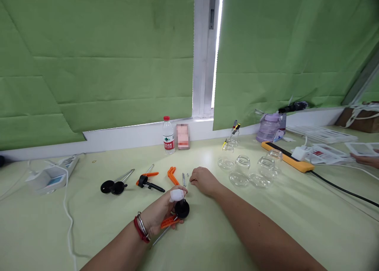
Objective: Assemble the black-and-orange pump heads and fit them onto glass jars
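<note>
My left hand [161,213] is closed round a pump-like part with a round black cap [182,209], an orange lever [169,222] and a thin metal rod [161,237]. A small white piece [177,195] shows at the top of that hand. Further forward, my right hand [204,180] rests on the table with its fingertips pressed together; what they hold, if anything, is hidden. Just left of those fingertips lie metal pins [184,179] and tiny metal bits [187,175]. Orange levers [172,175] lie beyond my left hand.
Left lie a black pump part [151,184], black caps with metal rods [118,187] and a power strip [59,174]. A water bottle [168,136] stands at the back. Several glass jars [242,168] and an orange power strip [287,156] are right; another person's hand [365,159] shows there.
</note>
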A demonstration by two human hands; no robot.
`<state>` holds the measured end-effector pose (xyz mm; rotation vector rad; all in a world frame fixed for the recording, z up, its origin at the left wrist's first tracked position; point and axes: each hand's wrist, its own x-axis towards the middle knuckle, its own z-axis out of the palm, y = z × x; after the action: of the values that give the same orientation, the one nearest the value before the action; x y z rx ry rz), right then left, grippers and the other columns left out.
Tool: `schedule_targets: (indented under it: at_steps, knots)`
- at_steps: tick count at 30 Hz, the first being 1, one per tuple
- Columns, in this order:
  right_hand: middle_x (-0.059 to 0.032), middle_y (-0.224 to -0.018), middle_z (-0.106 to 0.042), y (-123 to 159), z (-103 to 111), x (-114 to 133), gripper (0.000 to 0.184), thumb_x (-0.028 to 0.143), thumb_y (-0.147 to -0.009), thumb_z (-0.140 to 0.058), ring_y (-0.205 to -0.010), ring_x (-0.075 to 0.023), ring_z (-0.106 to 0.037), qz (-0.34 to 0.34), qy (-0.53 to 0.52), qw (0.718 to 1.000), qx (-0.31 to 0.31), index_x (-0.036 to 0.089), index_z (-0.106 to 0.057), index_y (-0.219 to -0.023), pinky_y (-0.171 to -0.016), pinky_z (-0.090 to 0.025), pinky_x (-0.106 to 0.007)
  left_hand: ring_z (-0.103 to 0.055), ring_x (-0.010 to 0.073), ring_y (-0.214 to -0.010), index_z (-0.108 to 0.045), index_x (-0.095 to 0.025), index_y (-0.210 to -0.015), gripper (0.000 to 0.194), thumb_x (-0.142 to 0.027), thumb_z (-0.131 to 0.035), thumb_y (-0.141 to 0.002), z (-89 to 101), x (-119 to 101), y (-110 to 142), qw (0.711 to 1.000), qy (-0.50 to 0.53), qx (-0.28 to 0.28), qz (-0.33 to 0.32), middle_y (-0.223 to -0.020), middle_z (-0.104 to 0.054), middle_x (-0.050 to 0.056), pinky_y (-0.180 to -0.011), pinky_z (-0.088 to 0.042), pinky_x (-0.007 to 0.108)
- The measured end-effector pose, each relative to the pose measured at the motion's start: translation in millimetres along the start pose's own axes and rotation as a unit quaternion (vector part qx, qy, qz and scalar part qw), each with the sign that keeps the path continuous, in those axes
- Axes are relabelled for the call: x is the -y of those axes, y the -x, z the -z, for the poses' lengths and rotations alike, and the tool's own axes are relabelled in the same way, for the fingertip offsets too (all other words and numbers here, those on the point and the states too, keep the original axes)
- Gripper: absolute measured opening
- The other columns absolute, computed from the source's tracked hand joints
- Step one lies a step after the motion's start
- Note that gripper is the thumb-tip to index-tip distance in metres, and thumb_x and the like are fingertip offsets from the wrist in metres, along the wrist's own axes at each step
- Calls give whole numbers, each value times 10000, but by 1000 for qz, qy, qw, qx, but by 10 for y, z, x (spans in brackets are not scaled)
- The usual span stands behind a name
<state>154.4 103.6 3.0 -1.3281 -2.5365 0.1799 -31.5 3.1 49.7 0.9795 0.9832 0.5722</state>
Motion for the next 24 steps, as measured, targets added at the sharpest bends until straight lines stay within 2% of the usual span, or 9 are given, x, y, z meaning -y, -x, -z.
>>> schedule_targets:
  at_steps: [7, 12, 18, 24]
  knots:
    - [-50, -875, -681, 11, -13, 53, 195, 164, -804, -536, -835, -175, -557, -7, 8, 1000, -3, 194, -728, -807, -771, -340, -273, -589, 153, -550, -453, -245, -1093, 493, -526, -531, -697, 0, -5, 16, 1000, 1, -9, 2, -714, -510, -14, -375, -344, 186]
    - [-64, -911, -673, 25, 3, 93, 203, 198, -825, -529, -872, -188, -556, -2, 14, 1000, -4, 201, -722, -890, -792, -324, -289, -595, 158, -554, -464, -249, -1094, 484, -537, -524, -709, 28, 14, -8, 1000, 10, -7, 3, -706, -513, -15, -402, -374, 202]
    - [-56, -875, -673, 4, -9, 87, 200, 164, -820, -527, -850, -174, -561, 5, 7, 1000, 5, 199, -724, -828, -762, -324, -272, -605, 172, -577, -462, -245, -1106, 461, -532, -492, -746, 53, 14, -27, 1000, 4, 3, 4, -697, -528, -7, -406, -378, 203]
    - [-66, -869, -663, -4, -29, 72, 107, 151, -763, -583, -806, -169, -574, -1, -10, 1000, 16, 164, -689, -751, -726, -333, -260, -607, 169, -574, -468, -242, -1096, 440, -523, -482, -758, 39, 10, -20, 1000, 5, -1, 5, -708, -526, -7, -399, -368, 198]
